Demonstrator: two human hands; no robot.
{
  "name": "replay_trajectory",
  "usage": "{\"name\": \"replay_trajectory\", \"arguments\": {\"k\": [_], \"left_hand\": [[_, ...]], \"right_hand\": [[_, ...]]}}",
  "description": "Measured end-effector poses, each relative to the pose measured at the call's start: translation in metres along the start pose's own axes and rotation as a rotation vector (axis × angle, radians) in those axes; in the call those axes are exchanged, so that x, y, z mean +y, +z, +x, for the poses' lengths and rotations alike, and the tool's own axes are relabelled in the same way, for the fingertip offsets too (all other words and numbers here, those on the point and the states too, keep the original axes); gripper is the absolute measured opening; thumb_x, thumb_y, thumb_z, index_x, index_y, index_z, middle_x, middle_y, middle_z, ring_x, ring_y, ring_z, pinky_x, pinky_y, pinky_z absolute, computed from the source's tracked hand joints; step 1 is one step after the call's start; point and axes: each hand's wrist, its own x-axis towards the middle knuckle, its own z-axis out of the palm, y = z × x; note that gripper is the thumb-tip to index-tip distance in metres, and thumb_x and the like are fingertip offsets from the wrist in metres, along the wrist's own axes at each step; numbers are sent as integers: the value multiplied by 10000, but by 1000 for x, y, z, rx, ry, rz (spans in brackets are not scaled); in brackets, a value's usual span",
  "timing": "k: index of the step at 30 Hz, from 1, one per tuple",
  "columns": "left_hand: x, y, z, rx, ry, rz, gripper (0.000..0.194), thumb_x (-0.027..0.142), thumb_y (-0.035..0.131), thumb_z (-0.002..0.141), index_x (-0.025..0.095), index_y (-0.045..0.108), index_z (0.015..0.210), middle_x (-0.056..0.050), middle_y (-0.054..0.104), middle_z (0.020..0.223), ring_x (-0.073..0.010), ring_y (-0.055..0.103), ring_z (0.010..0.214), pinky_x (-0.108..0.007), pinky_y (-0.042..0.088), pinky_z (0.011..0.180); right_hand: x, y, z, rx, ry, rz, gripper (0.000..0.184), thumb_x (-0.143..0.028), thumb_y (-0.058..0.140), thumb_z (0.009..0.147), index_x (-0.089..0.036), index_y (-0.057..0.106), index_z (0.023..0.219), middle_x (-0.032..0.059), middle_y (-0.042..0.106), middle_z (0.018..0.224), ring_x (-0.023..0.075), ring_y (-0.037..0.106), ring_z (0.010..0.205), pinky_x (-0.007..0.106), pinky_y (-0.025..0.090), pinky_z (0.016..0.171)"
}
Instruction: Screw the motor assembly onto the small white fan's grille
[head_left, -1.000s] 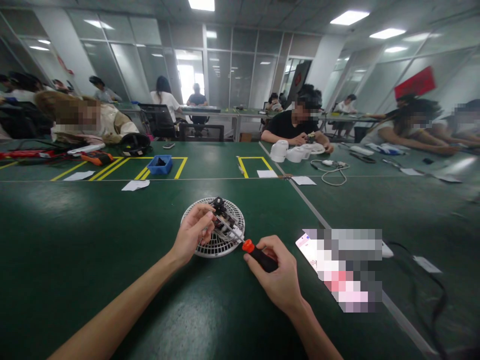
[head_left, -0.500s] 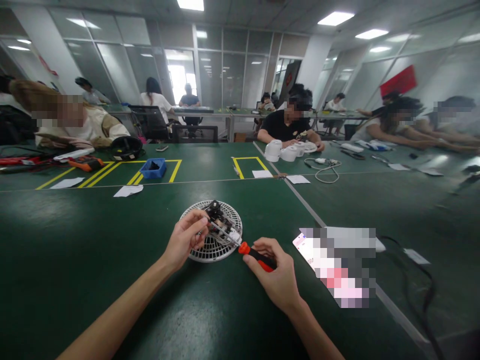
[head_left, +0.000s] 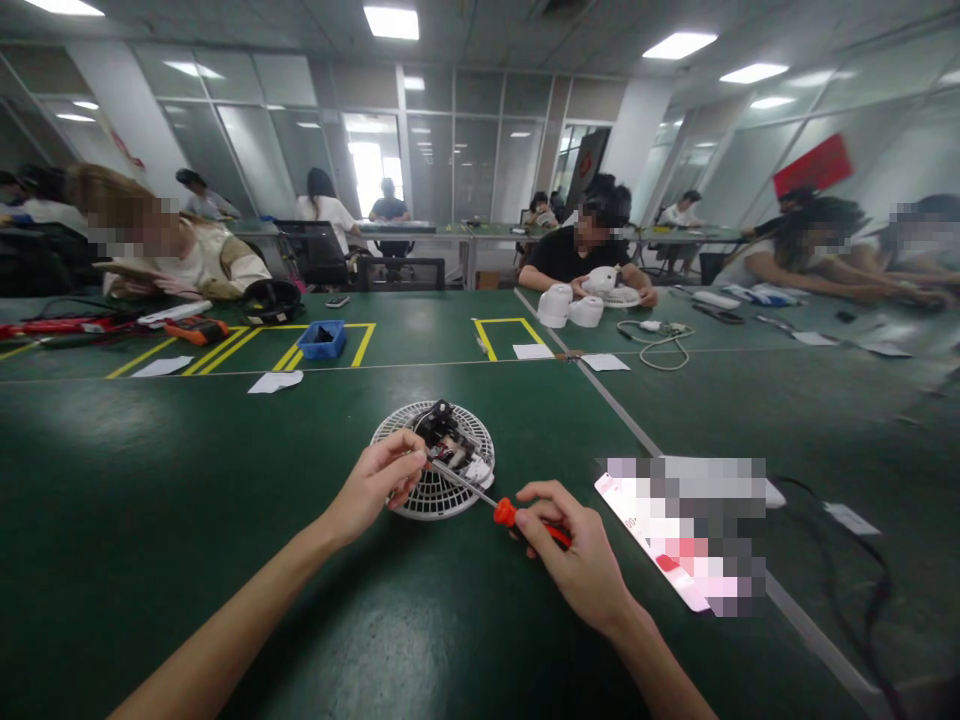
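My right hand [head_left: 574, 545] is closed round the red and black handle of a screwdriver [head_left: 504, 512]. The metal shaft points left and away from me, over a round white fan grille [head_left: 431, 497] lying on the green table. On the grille sits a dark motor assembly [head_left: 442, 425] with wires and a white part [head_left: 478, 468]. My left hand [head_left: 386, 475] has thumb and forefinger pinched at the screwdriver's tip, above the grille's near left side. Whatever small thing those fingertips may hold is hidden.
A phone with a lit screen [head_left: 645, 540] lies to the right, partly blurred. Farther off are a blue bin [head_left: 322, 340], paper slips [head_left: 276, 382], white housings [head_left: 555, 306] and a coiled cable [head_left: 660, 345]. A co-worker in black [head_left: 570, 255] sits opposite.
The view has shifted slightly, so everything sits a little farther right. The screwdriver handle has turned in my right hand, showing more red. My left fingers stay pinched at the tip.
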Motion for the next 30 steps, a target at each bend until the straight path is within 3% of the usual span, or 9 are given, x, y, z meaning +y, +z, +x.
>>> {"name": "replay_trajectory", "arguments": {"k": [6,10,15,18,21,24,26,28,30], "left_hand": [[-3,4,1,-69,60,135,331,491,684,867,172,599,839,66,443,569,-66,369,464,-178,287,436],[-2,0,2,-117,64,250,281,457,665,897,183,630,842,45,486,610,-81,376,503,-178,292,456],[5,-6,2,-248,23,353,287,446,648,906,191,687,780,-14,605,704,-120,465,566,-195,338,481],[7,-11,3,-296,22,452,263,431,632,927,207,756,866,-47,685,821,-167,589,705,-224,436,589],[6,-16,6,-185,102,553,257,423,660,918,223,775,1032,-63,726,944,-185,629,777,-251,469,663],[3,-16,13,97,257,619,289,448,633,931,208,757,1036,-58,707,902,-181,605,740,-272,466,655],[0,-13,19,254,388,709,300,441,613,938,211,738,1085,-71,706,971,-212,622,847,-323,507,756],[-5,-8,25,312,468,820,365,434,609,934,214,694,1212,-101,695,1163,-267,614,1090,-423,508,965],[-12,-4,31,282,455,890,488,453,611,932,206,610,1353,-131,630,1360,-303,533,1302,-516,412,1138]], "right_hand": [[-3,-10,-7,-2,42,-183,264,-334,788,807,-230,642,1001,-2,724,885,150,614,638,298,484,634],[-9,-18,-6,-30,22,-198,164,-329,762,839,-229,673,934,7,716,879,174,631,714,314,495,673],[-12,-29,-1,-151,35,-115,265,-302,695,912,-241,660,1168,-29,690,757,169,646,695,302,500,683],[-11,-35,3,-225,41,-146,162,-320,673,934,-243,693,1075,-17,712,782,171,659,721,299,491,686],[-9,-42,8,-233,53,-154,138,-350,674,942,-242,711,1018,-12,717,780,170,661,708,296,497,663],[-7,-50,14,-164,61,-135,182,-392,672,947,-237,713,1032,-5,716,771,176,668,706,298,518,644],[-7,-53,17,-131,63,-144,195,-411,678,942,-238,718,1022,-2,716,763,184,678,719,304,530,641],[-6,-55,20,-111,65,-166,202,-423,685,935,-241,723,1013,-3,714,753,187,682,723,309,536,645],[-4,-54,22,-99,69,-185,208,-431,683,934,-242,724,1012,-6,712,747,185,681,721,312,537,653]]}}
